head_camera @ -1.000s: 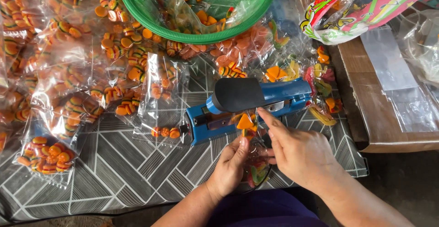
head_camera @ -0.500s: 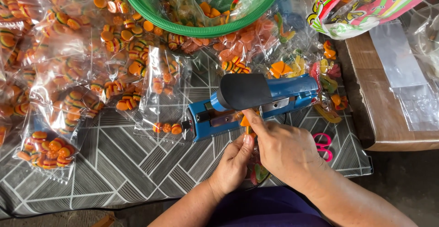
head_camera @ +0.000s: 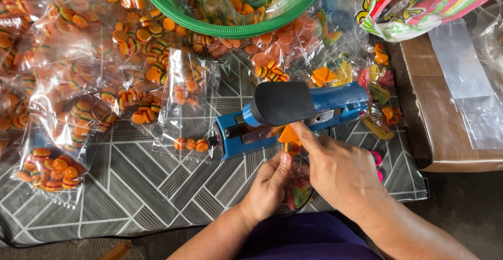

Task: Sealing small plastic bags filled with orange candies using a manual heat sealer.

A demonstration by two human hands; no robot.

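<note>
Nearest, at 6 o'clock: both forearms come up from the lower edge; left hand (head_camera: 270, 189) and right hand (head_camera: 340, 173) are closed together on a small clear bag (head_camera: 299, 189) of coloured sweets, left thumb up along its side, right forefinger stretched toward 11 o'clock over the bag's top; bag mouth, with an orange sweet (head_camera: 290, 134) showing, lies at the front edge of the sealer (head_camera: 293, 116).

Sealer: blue body, dark grey pad on top, lying slantwise on the bench (head_camera: 131, 186), which has a grey cloth with white line pattern; pink scissor handles (head_camera: 377, 165) just past the right hand at 3 o'clock, partly hidden.

At 9 to 11 o'clock: many filled bags (head_camera: 78, 108) of orange striped sweets, overlapping, one just beside the sealer's left end.

At 12 o'clock: green basket (head_camera: 230, 28) holding more sweets in plastic.

At 2 o'clock: printed wrapper (head_camera: 419, 3); brown box (head_camera: 445, 118) with clear film on it.
</note>
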